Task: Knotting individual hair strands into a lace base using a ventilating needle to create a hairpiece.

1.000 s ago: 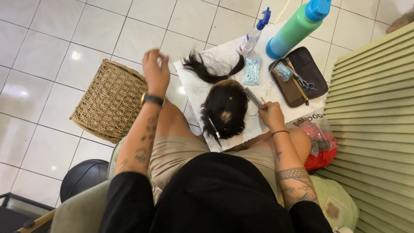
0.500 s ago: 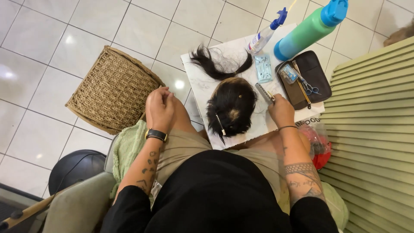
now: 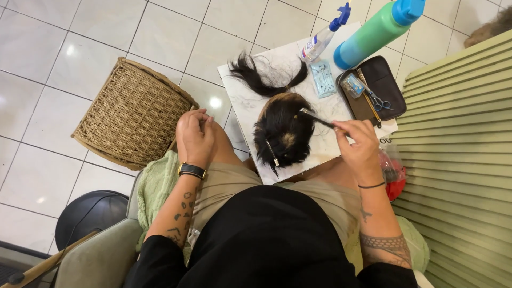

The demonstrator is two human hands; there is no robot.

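— One dark hairpiece (image 3: 282,136) is lying mid-board (image 3: 240,106), a clip already sitting in it; the combing is looking only partly done.
— And the hands?
— The right hand (image 3: 358,146) is gripping a comb (image 3: 316,118) at the piece's far edge; the left hand (image 3: 195,137) is resting loosely curled, holding nothing.
— Counts?
— One loose hair bundle (image 3: 261,80), two bottles.

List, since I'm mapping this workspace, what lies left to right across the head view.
Woven basket → left hand → dark hairpiece → right hand holding a comb → black pouch → green slatted panel.
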